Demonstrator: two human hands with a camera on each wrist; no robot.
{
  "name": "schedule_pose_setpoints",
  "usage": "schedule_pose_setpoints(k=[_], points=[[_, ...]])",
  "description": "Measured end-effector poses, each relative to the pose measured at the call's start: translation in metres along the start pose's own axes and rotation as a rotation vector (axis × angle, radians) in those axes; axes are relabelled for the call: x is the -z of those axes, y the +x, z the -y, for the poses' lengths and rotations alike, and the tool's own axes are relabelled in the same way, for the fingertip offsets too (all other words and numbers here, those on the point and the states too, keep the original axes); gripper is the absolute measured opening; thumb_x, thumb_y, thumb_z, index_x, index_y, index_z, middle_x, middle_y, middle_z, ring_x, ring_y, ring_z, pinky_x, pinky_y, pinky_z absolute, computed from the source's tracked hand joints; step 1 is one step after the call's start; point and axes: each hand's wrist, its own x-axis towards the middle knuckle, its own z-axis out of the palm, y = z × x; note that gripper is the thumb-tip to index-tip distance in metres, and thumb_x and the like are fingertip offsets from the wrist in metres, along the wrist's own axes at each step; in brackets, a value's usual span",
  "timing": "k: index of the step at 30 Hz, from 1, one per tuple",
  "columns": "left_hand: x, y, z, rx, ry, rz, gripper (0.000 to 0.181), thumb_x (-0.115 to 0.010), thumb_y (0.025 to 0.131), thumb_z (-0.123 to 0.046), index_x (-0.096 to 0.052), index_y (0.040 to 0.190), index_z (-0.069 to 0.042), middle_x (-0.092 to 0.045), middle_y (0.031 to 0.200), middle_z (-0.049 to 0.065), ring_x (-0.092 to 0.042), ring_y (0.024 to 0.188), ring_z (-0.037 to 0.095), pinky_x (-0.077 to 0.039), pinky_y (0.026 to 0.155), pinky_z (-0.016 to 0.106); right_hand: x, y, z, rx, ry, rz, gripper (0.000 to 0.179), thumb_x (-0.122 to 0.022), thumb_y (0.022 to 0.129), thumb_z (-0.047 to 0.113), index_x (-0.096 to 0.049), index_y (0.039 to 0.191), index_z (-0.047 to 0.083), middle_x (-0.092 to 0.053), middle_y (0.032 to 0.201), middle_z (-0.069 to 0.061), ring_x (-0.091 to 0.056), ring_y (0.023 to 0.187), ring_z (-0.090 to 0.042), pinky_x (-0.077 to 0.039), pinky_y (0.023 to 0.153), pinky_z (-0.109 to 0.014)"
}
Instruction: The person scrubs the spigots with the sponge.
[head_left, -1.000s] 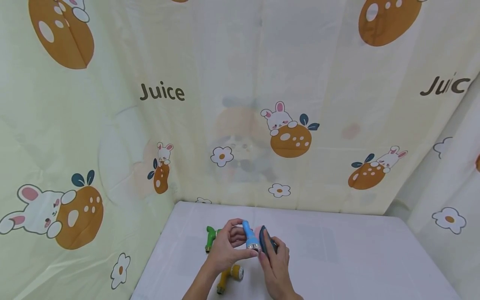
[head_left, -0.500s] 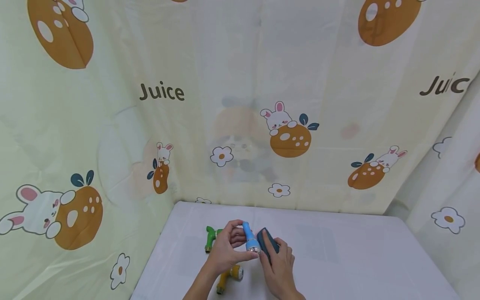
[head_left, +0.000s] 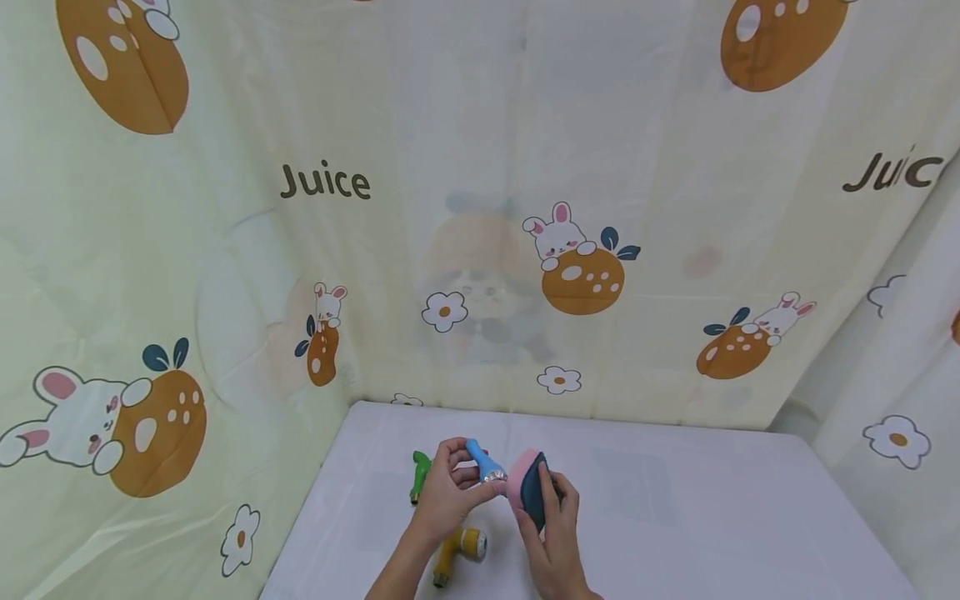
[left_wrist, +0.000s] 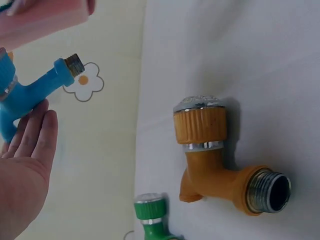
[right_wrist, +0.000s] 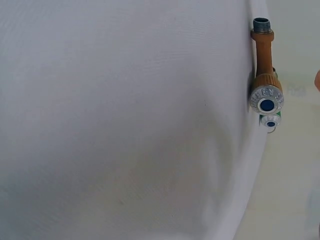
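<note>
My left hand (head_left: 441, 502) holds a light blue water tap (head_left: 480, 458) above the table, its thumb at the silver-topped handle end. In the left wrist view the blue tap (left_wrist: 42, 91) shows its threaded end pointing up to the right, with fingers beneath it. My right hand (head_left: 557, 533) grips a pink sponge with a dark blue backing (head_left: 532, 493). Its pink side faces the tap's handle end, close beside it; whether they touch I cannot tell. In the left wrist view the pink sponge (left_wrist: 45, 25) lies above the tap.
A yellow-orange tap (head_left: 450, 554) lies on the white table (head_left: 675, 517) below my left forearm, its threaded end bare. Behind my left hand lies a green tap (head_left: 419, 479), partly hidden. A printed curtain (head_left: 480, 167) hangs along the table's back and sides.
The blue tap has tilted and shifted a little left in my left hand. My right hand has turned the sponge, so more of its pink side shows. The orange tap has stayed put.
</note>
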Motion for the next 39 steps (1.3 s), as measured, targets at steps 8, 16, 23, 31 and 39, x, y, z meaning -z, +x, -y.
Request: schedule_pose_setpoints(k=[8, 16, 23, 31, 39], points=[[-0.005, 0.001, 0.000, 0.048, -0.113, -0.029, 0.081, -0.088, 0.084, -0.034, -0.039, 0.145, -0.011, -0.062, 0.134, 0.010, -0.071, 0.113, 0.022, -0.057, 0.103, 0.039, -0.002, -0.003, 0.005, 0.118, -0.020, -0.051, 0.080, -0.074, 0.095, 0.010, -0.034, 0.164, 0.019, -0.035, 0.152, -0.015, -0.041, 0.132, -0.017, -0.028, 0.109, -0.002], [-0.012, 0.001, -0.009, 0.031, -0.127, -0.066, 0.078, -0.089, 0.084, -0.033, -0.042, 0.143, -0.012, -0.062, 0.135, 0.011, -0.072, 0.110, 0.022, -0.059, 0.099, 0.037, -0.004, 0.001, 0.002, 0.166, -0.142, -0.060, 0.081, -0.081, 0.090, 0.018, -0.041, 0.161, 0.022, -0.042, 0.146, -0.015, -0.046, 0.124, -0.021, -0.057, 0.092, -0.036], [-0.015, 0.000, -0.010, -0.029, -0.053, -0.039, 0.082, -0.093, 0.079, -0.030, -0.043, 0.141, -0.009, -0.063, 0.129, 0.015, -0.070, 0.110, 0.024, -0.063, 0.089, 0.033, -0.008, 0.001, -0.009, 0.189, -0.246, 0.012, 0.072, -0.085, 0.086, 0.030, -0.055, 0.152, 0.028, -0.046, 0.137, -0.018, -0.043, 0.116, -0.028, -0.043, 0.087, -0.042], [-0.015, 0.000, -0.006, -0.002, -0.060, -0.070, 0.088, -0.093, 0.079, -0.032, -0.040, 0.145, -0.011, -0.064, 0.126, 0.013, -0.069, 0.109, 0.024, -0.062, 0.090, 0.033, -0.004, 0.004, -0.009, 0.192, -0.320, 0.053, 0.076, -0.083, 0.088, 0.037, -0.049, 0.155, 0.036, -0.046, 0.137, -0.016, -0.043, 0.112, -0.029, -0.036, 0.085, -0.040], [-0.009, -0.003, -0.006, 0.033, -0.020, -0.072, 0.086, -0.091, 0.080, -0.034, -0.043, 0.148, -0.013, -0.062, 0.126, 0.013, -0.068, 0.108, 0.021, -0.061, 0.091, 0.033, 0.005, 0.007, -0.014, 0.220, -0.380, 0.055, 0.076, -0.083, 0.088, 0.037, -0.048, 0.156, 0.035, -0.047, 0.135, -0.016, -0.043, 0.112, -0.029, -0.036, 0.085, -0.041]])
